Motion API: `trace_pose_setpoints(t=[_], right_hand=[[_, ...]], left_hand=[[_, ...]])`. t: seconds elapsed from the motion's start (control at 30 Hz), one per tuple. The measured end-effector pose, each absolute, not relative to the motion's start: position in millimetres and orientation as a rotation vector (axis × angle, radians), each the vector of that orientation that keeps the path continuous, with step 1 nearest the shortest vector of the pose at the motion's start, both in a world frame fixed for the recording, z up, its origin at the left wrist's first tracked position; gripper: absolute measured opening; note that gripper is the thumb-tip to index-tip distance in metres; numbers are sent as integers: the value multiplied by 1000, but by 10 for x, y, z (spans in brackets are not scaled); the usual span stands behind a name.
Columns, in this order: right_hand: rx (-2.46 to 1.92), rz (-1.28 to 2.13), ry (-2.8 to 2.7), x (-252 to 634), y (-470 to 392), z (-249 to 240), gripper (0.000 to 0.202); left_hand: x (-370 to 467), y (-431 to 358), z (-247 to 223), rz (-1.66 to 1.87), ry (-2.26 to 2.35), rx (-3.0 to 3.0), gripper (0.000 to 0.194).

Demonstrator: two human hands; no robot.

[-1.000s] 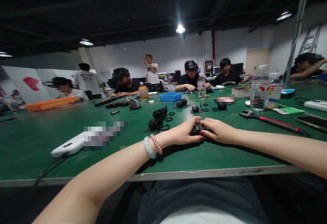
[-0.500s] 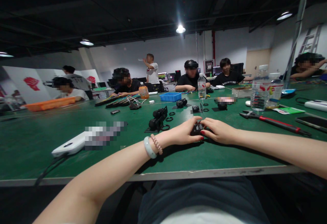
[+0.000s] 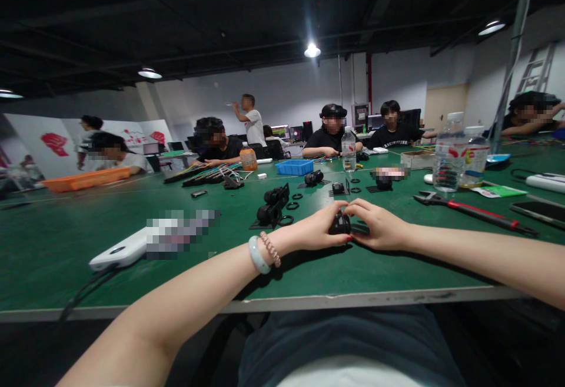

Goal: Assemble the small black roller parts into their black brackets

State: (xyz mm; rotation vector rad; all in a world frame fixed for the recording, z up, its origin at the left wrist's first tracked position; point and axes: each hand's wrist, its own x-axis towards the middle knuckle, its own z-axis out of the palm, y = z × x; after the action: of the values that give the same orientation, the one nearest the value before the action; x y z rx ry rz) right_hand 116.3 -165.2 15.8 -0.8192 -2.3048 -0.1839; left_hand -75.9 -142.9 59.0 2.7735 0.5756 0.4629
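A small black plastic part (image 3: 339, 223) with a rounded body lies between my two hands, just above the green table (image 3: 282, 275). My left hand (image 3: 321, 225) is closed round its left side, thumb below and fingers above. From the right, my right hand (image 3: 377, 225) curls its fingers and thumb about the part's other end. My fingers hide some of that end. To the left of my hands stand similar black parts (image 3: 271, 207) with flat plates. Black rings (image 3: 286, 220) lie beside them, and more such parts (image 3: 314, 177) sit farther back.
Adjustable pliers (image 3: 477, 210) with red-black handles and a phone (image 3: 541, 212) lie on the right. Water bottles (image 3: 449, 157) stand behind them. A white power bank (image 3: 123, 249) with a cable is at left, a blue tray (image 3: 295, 167) farther back. Several people sit around the table.
My right fingers have shifted and curled round the right end of the black part, opening a gap under the palm. My left hand has barely moved. In the background, a standing person has moved left.
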Motion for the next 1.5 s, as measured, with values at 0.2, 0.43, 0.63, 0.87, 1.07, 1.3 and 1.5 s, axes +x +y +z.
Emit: trace_pose_setpoints(t=[0.2, 0.43, 0.63, 0.87, 1.07, 1.3, 1.5], right_hand=[[-811, -162, -2298, 1167, -1632, 139, 36], [-811, -149, -2301, 1167, -1653, 159, 34], [-829, -158, -2312, 1173, -1653, 165, 34], [-849, -172, -2325, 1172, -1661, 168, 34], [-869, -168, -2330, 1173, -1666, 171, 32], [-937, -173, -2358, 1177, -1644, 164, 29], [-940, -156, -2355, 1171, -1629, 155, 28]], left_hand=[[-754, -1431, 588, 466, 572, 2769, 57], [-758, -1432, 590, 475, 562, 2774, 57], [-760, -1420, 579, 481, 550, 2785, 57], [-759, -1408, 568, 484, 566, 2781, 59], [-767, -1388, 552, 480, 577, 2777, 62], [-765, -1394, 553, 472, 604, 2778, 62], [-766, -1394, 557, 480, 581, 2789, 62]])
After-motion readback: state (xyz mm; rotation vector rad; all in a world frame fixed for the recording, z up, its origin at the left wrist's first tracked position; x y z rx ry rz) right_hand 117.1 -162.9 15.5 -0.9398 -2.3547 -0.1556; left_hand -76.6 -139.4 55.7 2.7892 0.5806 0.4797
